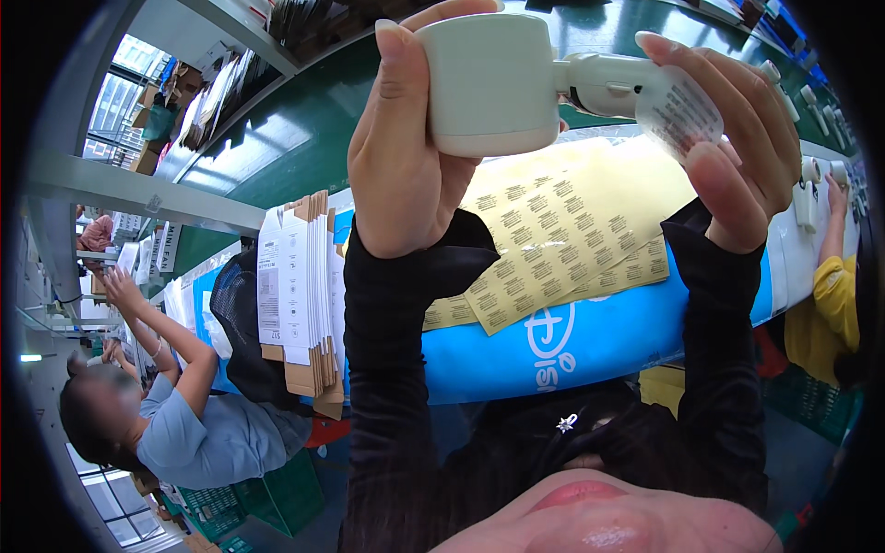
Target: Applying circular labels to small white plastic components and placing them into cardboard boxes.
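One white device (533, 88) is held above the tabletop (300, 138), likely light, stiff and slightly slippery (smooth plastic, I'd guess), best gripped round its cup-shaped body (489, 88). Fingers of the left hand (398, 161) curl round that; the right hand (758, 138) pinches a translucent label (679, 111) by the handle (601, 85). Yellow sticker sheets (553, 230) lie toward the near edge; a co-worker (217, 429) is leftward.

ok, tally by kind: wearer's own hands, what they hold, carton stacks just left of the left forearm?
Own hands: 2 (left hand, right hand)
White device: 1
Translucent printed piece: 1
Carton stack: 1
Total: 5
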